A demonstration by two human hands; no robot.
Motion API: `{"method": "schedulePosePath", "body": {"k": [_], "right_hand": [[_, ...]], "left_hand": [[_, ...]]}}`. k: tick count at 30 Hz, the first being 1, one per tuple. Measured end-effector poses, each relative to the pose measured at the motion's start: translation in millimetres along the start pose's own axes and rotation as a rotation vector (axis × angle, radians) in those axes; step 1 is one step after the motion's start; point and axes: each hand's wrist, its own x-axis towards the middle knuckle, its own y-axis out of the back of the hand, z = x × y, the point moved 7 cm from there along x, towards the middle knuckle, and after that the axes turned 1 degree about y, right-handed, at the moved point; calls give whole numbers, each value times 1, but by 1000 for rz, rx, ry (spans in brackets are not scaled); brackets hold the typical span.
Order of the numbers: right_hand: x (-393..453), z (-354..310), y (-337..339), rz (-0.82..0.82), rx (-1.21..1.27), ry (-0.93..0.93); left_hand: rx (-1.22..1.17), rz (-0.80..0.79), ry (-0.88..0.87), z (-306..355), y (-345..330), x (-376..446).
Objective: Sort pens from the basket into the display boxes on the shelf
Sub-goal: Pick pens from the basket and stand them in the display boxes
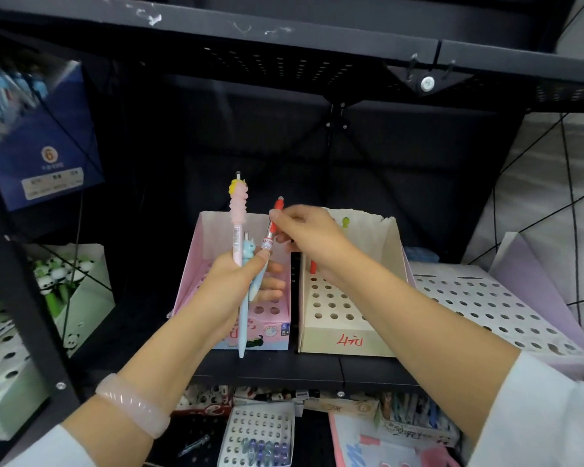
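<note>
My left hand (236,284) grips a bunch of pens in front of the pink display box (213,237): a pink pen (238,210) with a figure top stands upright, and a light blue pen (245,318) points down. My right hand (304,234) pinches a red pen (273,224) whose lower end still sits among the pens in my left hand. To the right stands a cream display box (344,328) with a holed insert; one red pen (313,267) stands in it. The basket is not in view.
A white holed box (493,305) with a lilac wall sits at the right on the black shelf (284,369). A blue box (44,139) hangs upper left; panda pens (58,274) fill a box at the left. More boxes lie on the shelf below.
</note>
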Motion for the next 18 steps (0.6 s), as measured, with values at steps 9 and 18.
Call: {"method": "schedulePosePath", "body": {"k": [9,18], "right_hand": [[51,-6,-31,227,-57,1],[64,22,-88,25,-417,-16]], "left_hand": [[50,242,-32,25,100,-6],[196,270,38,2,128,-9]]}}
